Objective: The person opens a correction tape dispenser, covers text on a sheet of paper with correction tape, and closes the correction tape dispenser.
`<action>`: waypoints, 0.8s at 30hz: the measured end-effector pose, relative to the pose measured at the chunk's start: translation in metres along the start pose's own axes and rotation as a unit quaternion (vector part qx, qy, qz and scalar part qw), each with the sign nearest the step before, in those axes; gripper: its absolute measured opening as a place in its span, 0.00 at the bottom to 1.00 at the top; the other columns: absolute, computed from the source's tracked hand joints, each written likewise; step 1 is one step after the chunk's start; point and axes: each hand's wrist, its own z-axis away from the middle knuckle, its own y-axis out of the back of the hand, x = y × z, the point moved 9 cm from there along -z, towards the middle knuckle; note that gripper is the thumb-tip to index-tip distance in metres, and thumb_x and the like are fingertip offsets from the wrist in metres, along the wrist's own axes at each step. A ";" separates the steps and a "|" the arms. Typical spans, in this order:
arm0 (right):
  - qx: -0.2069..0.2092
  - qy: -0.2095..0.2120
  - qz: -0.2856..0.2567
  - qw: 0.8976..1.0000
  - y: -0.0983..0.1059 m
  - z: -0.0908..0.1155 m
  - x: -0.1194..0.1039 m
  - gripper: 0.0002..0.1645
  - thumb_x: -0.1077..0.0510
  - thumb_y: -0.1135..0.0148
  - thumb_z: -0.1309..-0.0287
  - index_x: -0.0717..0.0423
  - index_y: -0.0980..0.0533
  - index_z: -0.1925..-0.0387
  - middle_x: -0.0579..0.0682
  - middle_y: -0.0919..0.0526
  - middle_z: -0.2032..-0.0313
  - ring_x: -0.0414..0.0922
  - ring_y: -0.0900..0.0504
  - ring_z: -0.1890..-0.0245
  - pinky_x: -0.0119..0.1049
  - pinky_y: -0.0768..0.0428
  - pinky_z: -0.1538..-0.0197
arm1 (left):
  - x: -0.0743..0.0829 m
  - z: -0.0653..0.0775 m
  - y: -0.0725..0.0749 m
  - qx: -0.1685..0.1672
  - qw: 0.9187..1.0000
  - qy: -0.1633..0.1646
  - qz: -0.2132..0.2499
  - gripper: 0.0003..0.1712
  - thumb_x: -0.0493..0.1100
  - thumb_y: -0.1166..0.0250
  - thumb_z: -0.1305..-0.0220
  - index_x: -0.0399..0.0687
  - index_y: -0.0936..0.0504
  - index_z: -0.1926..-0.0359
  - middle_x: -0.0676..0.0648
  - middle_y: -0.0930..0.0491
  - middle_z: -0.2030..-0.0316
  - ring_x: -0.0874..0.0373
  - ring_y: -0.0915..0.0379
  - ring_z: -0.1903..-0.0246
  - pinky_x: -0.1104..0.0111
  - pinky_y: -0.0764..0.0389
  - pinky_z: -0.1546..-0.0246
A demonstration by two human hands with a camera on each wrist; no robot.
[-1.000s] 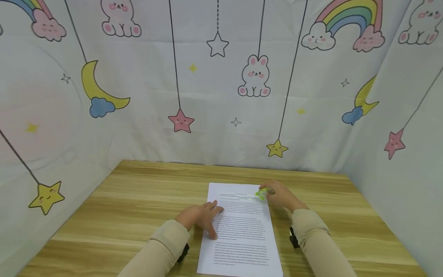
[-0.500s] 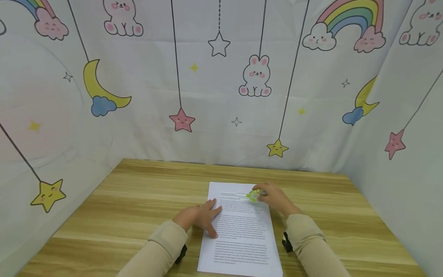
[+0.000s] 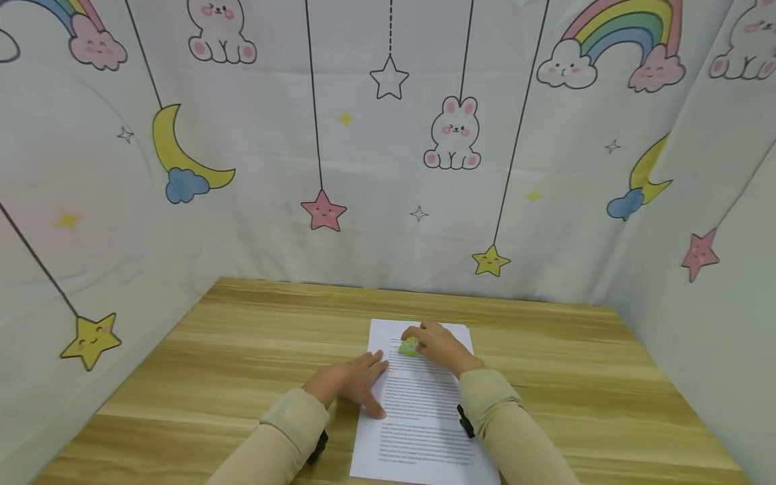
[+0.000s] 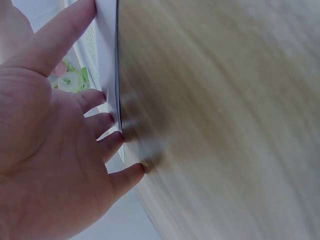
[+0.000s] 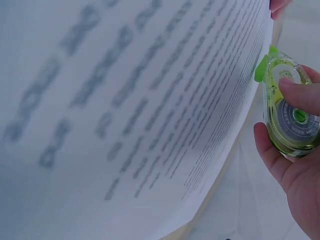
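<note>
Correction tape in your right hand, on the upper lines of the page

Take the printed paper (image 3: 365,458) as your clock face, with 12 at its far edge. The correction tape (image 5: 285,125) is near 12 o'clock, over the top lines of print. Your right hand (image 3: 441,347) lies just beside it, toward 1 o'clock. That grip is closed around the correction tape: your thumb presses its clear face, with your other fingers behind and below. Its green tip points toward the print; you cannot tell whether it touches the page.

Your left hand (image 3: 358,382) is at 9 to 10 o'clock, across the paper's edge. That grip is spread wide, pinching nothing; your thumb and some fingertips rest on the page.

The paper lies lengthwise on the wood-grain surface (image 3: 261,377). Your beige sleeves (image 3: 287,424) come in from 7 and 5 o'clock, with a black strap (image 3: 465,423) showing below your right cuff. Beyond the surface, toward 12 o'clock, hangs a white cloth (image 3: 273,135) printed with stars, rabbits, moons and rainbows.
</note>
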 end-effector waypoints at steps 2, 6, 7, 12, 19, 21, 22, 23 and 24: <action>0.003 0.016 0.005 1.000 0.000 -0.003 -0.006 0.19 0.66 0.39 0.46 0.45 0.24 0.54 0.48 0.27 0.68 0.42 0.31 0.69 0.37 0.30 0.64 | 0.001 0.000 -0.001 -0.002 1.000 -0.001 -0.004 0.55 0.62 0.32 0.54 0.48 0.47 0.30 0.46 0.55 0.28 0.50 0.61 0.28 0.54 0.49 0.32; 0.001 0.025 0.017 1.000 -0.002 -0.007 -0.011 0.19 0.66 0.39 0.47 0.44 0.23 0.55 0.47 0.28 0.69 0.40 0.33 0.70 0.35 0.31 0.65 | 0.004 0.000 -0.001 0.000 1.000 -0.003 -0.011 0.55 0.63 0.32 0.54 0.48 0.47 0.30 0.46 0.55 0.28 0.50 0.61 0.28 0.54 0.48 0.32; 0.000 0.027 0.022 0.999 -0.002 -0.008 -0.011 0.18 0.66 0.39 0.47 0.44 0.23 0.56 0.47 0.28 0.69 0.40 0.33 0.71 0.35 0.31 0.65 | 0.005 -0.001 -0.001 0.000 1.000 -0.003 -0.012 0.55 0.63 0.32 0.54 0.49 0.47 0.30 0.46 0.55 0.28 0.50 0.61 0.28 0.54 0.48 0.32; -0.011 0.029 0.026 0.999 -0.004 -0.010 -0.013 0.18 0.66 0.39 0.47 0.44 0.23 0.57 0.47 0.29 0.69 0.40 0.33 0.70 0.36 0.31 0.64 | 0.007 0.000 -0.001 0.002 1.000 -0.002 -0.011 0.54 0.62 0.32 0.54 0.49 0.46 0.30 0.46 0.54 0.28 0.50 0.60 0.29 0.53 0.47 0.33; -0.012 0.050 0.046 0.998 -0.005 -0.013 -0.016 0.18 0.68 0.40 0.49 0.46 0.23 0.58 0.47 0.28 0.70 0.40 0.34 0.72 0.34 0.31 0.66 | 0.006 -0.001 -0.001 0.004 1.000 -0.008 0.003 0.55 0.62 0.31 0.54 0.48 0.46 0.30 0.46 0.54 0.28 0.50 0.60 0.29 0.52 0.47 0.33; -0.006 0.063 0.056 0.996 -0.005 -0.015 -0.019 0.18 0.69 0.40 0.50 0.46 0.23 0.59 0.47 0.28 0.71 0.40 0.34 0.73 0.33 0.31 0.67 | 0.004 -0.001 -0.001 0.012 1.000 -0.015 0.011 0.54 0.61 0.31 0.54 0.47 0.45 0.31 0.45 0.54 0.28 0.49 0.60 0.29 0.52 0.47 0.33; -0.004 0.069 0.062 0.996 -0.006 -0.016 -0.021 0.18 0.69 0.40 0.50 0.46 0.23 0.59 0.48 0.28 0.71 0.40 0.34 0.73 0.33 0.31 0.68 | 0.003 -0.001 -0.001 0.017 1.000 -0.019 0.014 0.54 0.60 0.31 0.54 0.46 0.44 0.31 0.44 0.53 0.28 0.49 0.59 0.29 0.53 0.46 0.33; -0.005 0.071 0.064 0.995 -0.006 -0.016 -0.022 0.18 0.69 0.40 0.50 0.46 0.23 0.59 0.48 0.28 0.71 0.40 0.35 0.73 0.33 0.32 0.68 | 0.002 -0.001 -0.001 0.022 0.999 -0.024 0.019 0.53 0.60 0.30 0.54 0.46 0.44 0.31 0.44 0.53 0.29 0.48 0.58 0.29 0.53 0.46 0.33; -0.007 0.072 0.066 0.995 -0.007 -0.017 -0.023 0.18 0.69 0.40 0.50 0.46 0.23 0.60 0.48 0.29 0.71 0.40 0.35 0.74 0.33 0.32 0.68 | 0.001 -0.001 -0.001 0.027 0.999 -0.029 0.021 0.53 0.60 0.30 0.54 0.45 0.43 0.32 0.44 0.53 0.29 0.48 0.58 0.29 0.52 0.46 0.34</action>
